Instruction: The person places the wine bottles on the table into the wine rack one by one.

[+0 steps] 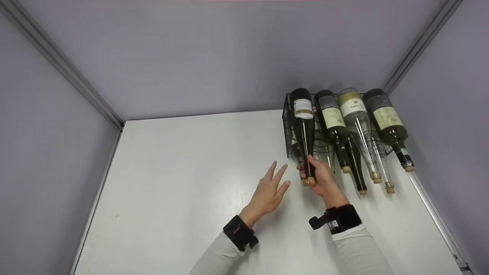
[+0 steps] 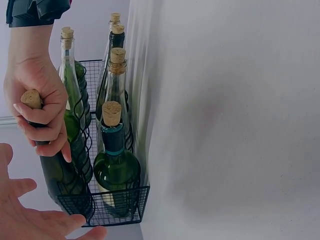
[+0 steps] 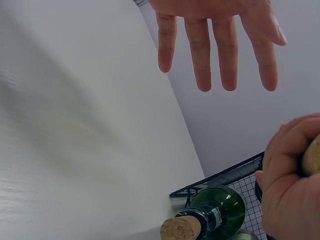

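My right hand [image 1: 324,179] grips the neck of a dark, corked wine bottle [image 1: 304,131] with a white label. That bottle lies at the left end of the upper row on a black wire rack [image 1: 286,131], its base toward the wall. The bottle's cork [image 2: 31,99] pokes out of the curled fingers in the left wrist view. My left hand [image 1: 267,193] hovers to the left, fingers spread, touching nothing. Below the held bottle, a green bottle [image 2: 117,167] with a dark-blue neck band sits in the rack's lower row. The right palm hides part of the held neck.
More corked bottles lie on the rack: a green one [image 1: 333,122], a clear one [image 1: 359,122] and another green one [image 1: 387,118] above, several below. Their necks jut toward me over the white table [image 1: 183,183]. Grey walls [image 1: 214,57] enclose the table's back and sides.
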Demonstrator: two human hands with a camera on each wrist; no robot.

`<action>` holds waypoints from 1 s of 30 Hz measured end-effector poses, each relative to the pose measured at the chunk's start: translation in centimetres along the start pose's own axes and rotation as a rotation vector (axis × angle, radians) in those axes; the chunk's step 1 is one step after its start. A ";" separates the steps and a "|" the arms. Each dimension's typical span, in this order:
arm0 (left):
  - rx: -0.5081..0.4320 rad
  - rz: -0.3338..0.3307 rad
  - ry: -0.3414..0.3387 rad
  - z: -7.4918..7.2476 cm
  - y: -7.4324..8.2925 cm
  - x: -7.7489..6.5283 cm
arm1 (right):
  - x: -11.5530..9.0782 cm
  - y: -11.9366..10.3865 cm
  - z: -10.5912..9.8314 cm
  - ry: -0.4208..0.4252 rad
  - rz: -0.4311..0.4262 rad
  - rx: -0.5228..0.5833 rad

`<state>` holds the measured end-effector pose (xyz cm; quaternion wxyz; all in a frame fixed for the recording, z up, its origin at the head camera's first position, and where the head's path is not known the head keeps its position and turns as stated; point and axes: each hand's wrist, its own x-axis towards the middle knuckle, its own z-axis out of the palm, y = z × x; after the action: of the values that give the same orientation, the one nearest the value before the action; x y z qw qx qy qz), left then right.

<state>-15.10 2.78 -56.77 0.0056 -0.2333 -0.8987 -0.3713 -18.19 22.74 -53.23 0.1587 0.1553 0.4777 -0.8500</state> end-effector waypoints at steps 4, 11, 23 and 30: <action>-0.004 -0.008 0.003 -0.2 -0.1 0.2 | 0.2 -0.2 0.0 0.009 0.007 -0.084; 0.013 -0.036 -0.019 -0.5 -0.6 0.0 | -0.1 -0.3 -0.1 0.107 -0.063 -0.288; 0.113 -0.031 0.007 -1.8 -2.2 0.2 | -2.8 -1.5 0.1 0.119 -0.307 -1.236; 0.296 -0.064 -0.047 -4.5 -5.0 -0.4 | -4.1 -2.8 -0.5 0.085 -0.494 -1.561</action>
<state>-17.59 -3.49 -56.90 0.0069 -0.2096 -0.9505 -0.2293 -15.62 25.09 -49.67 0.0108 -0.0776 0.9578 -0.2767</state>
